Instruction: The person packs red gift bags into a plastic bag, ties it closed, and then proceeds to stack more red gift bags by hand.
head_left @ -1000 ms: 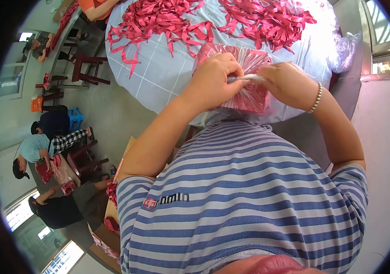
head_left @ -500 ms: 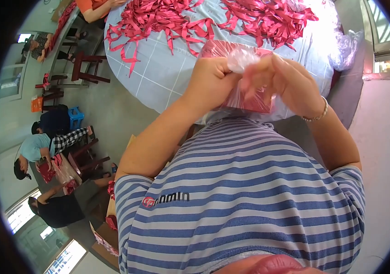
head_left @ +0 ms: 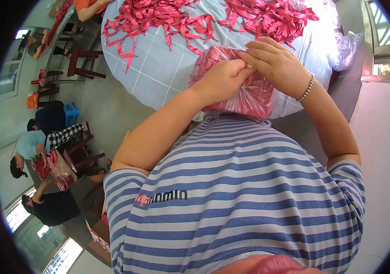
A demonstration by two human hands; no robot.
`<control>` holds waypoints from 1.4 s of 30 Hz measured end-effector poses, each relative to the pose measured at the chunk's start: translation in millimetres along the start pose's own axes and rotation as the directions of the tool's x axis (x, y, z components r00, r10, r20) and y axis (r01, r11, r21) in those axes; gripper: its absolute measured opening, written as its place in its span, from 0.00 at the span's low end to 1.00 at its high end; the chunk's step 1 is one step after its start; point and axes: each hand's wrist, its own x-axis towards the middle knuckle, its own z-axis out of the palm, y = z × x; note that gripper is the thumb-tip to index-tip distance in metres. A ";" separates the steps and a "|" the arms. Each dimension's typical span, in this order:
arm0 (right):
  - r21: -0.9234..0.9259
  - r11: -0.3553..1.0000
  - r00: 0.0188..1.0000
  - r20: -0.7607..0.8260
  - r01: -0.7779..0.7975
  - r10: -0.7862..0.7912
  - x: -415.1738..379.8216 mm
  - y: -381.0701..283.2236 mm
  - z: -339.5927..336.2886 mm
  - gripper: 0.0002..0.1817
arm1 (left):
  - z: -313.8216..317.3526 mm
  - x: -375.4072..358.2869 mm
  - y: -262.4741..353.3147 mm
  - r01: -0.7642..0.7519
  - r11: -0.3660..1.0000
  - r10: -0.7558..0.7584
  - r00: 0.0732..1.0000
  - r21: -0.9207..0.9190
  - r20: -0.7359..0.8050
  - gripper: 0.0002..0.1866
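A clear plastic bag [head_left: 250,102] packed with red material sits at the near edge of the round table, close to my body. My left hand [head_left: 224,81] is closed on the bag's gathered top, thumb uppermost. Over the same spot curves my right hand [head_left: 277,66], its fingertips meeting my left thumb and its outer fingers fairly straight. The gathered end of the plastic is hidden between the two hands. Red ribbon pieces [head_left: 151,20] lie in a loose heap beyond the bag, and a second ribbon heap [head_left: 272,20] lies farther right.
A pale cloth with white grid lines [head_left: 151,68] covers the table. Crumpled clear plastic [head_left: 343,50] is at its right edge. Another person's arm [head_left: 92,11] reaches in at the far left. Wooden stools [head_left: 85,64], a blue stool [head_left: 71,114] and several seated people are to the left.
My right hand was blurred and apart from the left; now it has come over onto the bag's top. The whitish gathered plastic that stuck up between my hands is now covered.
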 end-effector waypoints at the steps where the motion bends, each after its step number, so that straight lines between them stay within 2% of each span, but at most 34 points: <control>1: 0.003 1.000 1.000 0.006 -0.010 0.009 -2.3 1.9 2.6 0.21 | 1.0 2.8 -7.4 -0.025 0.999 0.026 0.999 0.027 -0.026 0.16; 4: -0.008 0.999 0.995 0.091 -0.031 0.031 -2.0 2.5 0.0 0.16 | -1.0 9.1 -13.6 -0.022 0.994 0.018 0.999 -0.111 -0.039 0.13; 7: -0.052 0.998 0.978 0.202 -0.044 0.054 3.7 4.3 -14.6 0.10 | -10.5 1.6 -0.8 0.032 0.992 -0.021 0.995 -0.125 0.093 0.07; 8: -0.066 0.997 0.968 0.241 -0.051 0.066 3.3 2.4 -18.3 0.09 | -11.0 2.5 -1.5 0.044 0.988 -0.034 0.997 -0.145 0.070 0.08; 10: -0.016 0.975 0.901 0.380 -0.220 0.209 -1.3 -4.2 -22.8 0.08 | -7.0 1.4 -3.5 0.075 0.978 -0.070 0.997 -0.195 0.031 0.11; 11: -0.004 0.953 0.852 0.448 -0.302 0.271 -2.5 -6.0 -25.5 0.09 | -6.4 0.6 -1.9 0.079 0.984 -0.079 0.997 -0.158 0.010 0.11; 12: 0.188 0.892 0.827 0.489 -0.412 0.279 -4.2 -8.2 -28.2 0.12 | -6.3 -1.9 5.5 0.085 0.989 -0.087 0.996 -0.123 -0.011 0.11; 14: 0.518 0.622 0.779 0.570 -0.587 0.261 -7.2 -13.8 -31.8 0.18 | -6.1 -5.5 10.7 0.055 0.996 -0.059 0.997 -0.064 -0.057 0.11; 15: 0.561 0.404 0.681 0.679 -0.723 0.275 -7.3 -16.2 -34.7 0.19 | -5.7 -6.3 11.4 0.017 0.999 -0.021 0.996 -0.042 -0.083 0.11; 17: 0.488 -0.077 0.468 0.863 -0.869 0.192 -4.9 -17.6 -41.9 0.21 | -4.7 -7.6 14.3 -0.056 0.998 0.057 0.988 0.011 -0.141 0.10; 18: 0.500 -0.400 0.507 0.856 -0.768 0.096 -10.7 -18.0 -33.7 0.20 | -4.7 -8.8 17.0 -0.087 0.995 0.094 0.980 0.045 -0.176 0.10; 19: 0.421 -0.683 0.565 0.825 -0.597 0.016 -23.1 -20.1 -17.2 0.20 | -4.7 -9.7 18.3 -0.114 0.990 0.128 0.970 0.081 -0.209 0.09; 20: 0.259 -0.891 0.633 0.773 -0.373 -0.039 -31.4 -22.7 -7.8 0.20 | -2.7 -10.2 14.2 -0.187 0.978 0.203 0.954 0.090 -0.222 0.08; 22: 0.303 -0.920 0.604 0.791 -0.250 0.097 -24.2 -40.2 -11.4 0.19 | 0.9 -8.3 2.6 -0.334 0.935 0.354 0.902 0.118 -0.247 0.05; 23: 0.323 -0.929 0.581 0.797 -0.182 0.164 -19.9 -50.2 -12.6 0.19 | 3.3 -9.4 1.0 -0.350 0.929 0.370 0.891 0.121 -0.261 0.04; 25: 0.420 -0.879 0.484 0.832 -0.227 0.273 -9.4 -58.8 -18.8 0.19 | 7.2 -11.6 0.4 -0.386 0.914 0.407 0.868 0.129 -0.286 0.02; 26: 0.466 -0.848 0.435 0.838 -0.253 0.330 -4.4 -59.5 -24.0 0.20 | 5.4 -11.4 -0.8 -0.358 0.925 0.379 0.886 0.127 -0.265 0.03; 29: 0.695 -0.688 0.730 0.580 -0.212 0.361 7.5 -52.7 -45.6 0.24 | -1.7 -9.1 -0.7 -0.262 0.961 0.274 0.941 0.087 -0.199 0.06; 30: 0.901 -0.293 0.812 0.420 -0.319 0.406 1.6 -42.8 -40.9 0.23 | -4.3 -8.2 4.8 -0.217 0.975 0.223 0.959 0.051 -0.175 0.06; 31: 0.925 0.163 0.866 0.245 -0.344 0.436 -4.4 -33.0 -36.1 0.24 | -5.3 -8.2 7.2 -0.168 0.986 0.169 0.974 0.016 -0.149 0.06; 32: 0.726 0.634 0.939 0.049 -0.268 0.340 -2.3 -28.0 -32.2 0.25 | -5.2 -7.4 5.4 -0.183 0.983 0.177 0.974 -0.030 -0.141 0.06; 33: 0.499 0.847 0.977 -0.001 -0.184 0.213 -1.3 -23.7 -30.2 0.26 | -5.7 -4.3 3.4 -0.200 0.977 0.189 0.973 -0.074 -0.133 0.07; 34: 0.225 0.972 0.995 -0.051 -0.067 0.081 -0.4 -19.5 -28.2 0.27 | -6.3 -1.0 2.6 -0.218 0.969 0.203 0.971 -0.118 -0.126 0.07; 36: 0.016 0.999 0.998 0.026 0.052 -0.052 -2.3 -14.1 -27.1 0.28 | -9.9 1.1 4.8 -0.237 0.965 0.234 0.971 -0.115 -0.044 0.07; 39: -0.030 1.000 0.999 0.040 0.006 -0.005 -8.3 -7.7 -28.5 0.18 | -22.9 2.7 9.2 -0.232 0.973 0.233 0.968 -0.017 0.096 0.07; 40: -0.023 0.999 0.995 0.097 -0.035 0.037 -8.5 -8.7 -27.6 0.14 | -26.2 1.8 10.1 -0.223 0.974 0.216 0.965 0.032 0.149 0.07; 42: -0.019 0.992 0.969 0.214 -0.122 0.124 -10.2 -14.3 -28.5 0.07 | -23.8 -1.9 11.9 -0.226 0.974 0.222 0.971 0.033 0.094 0.06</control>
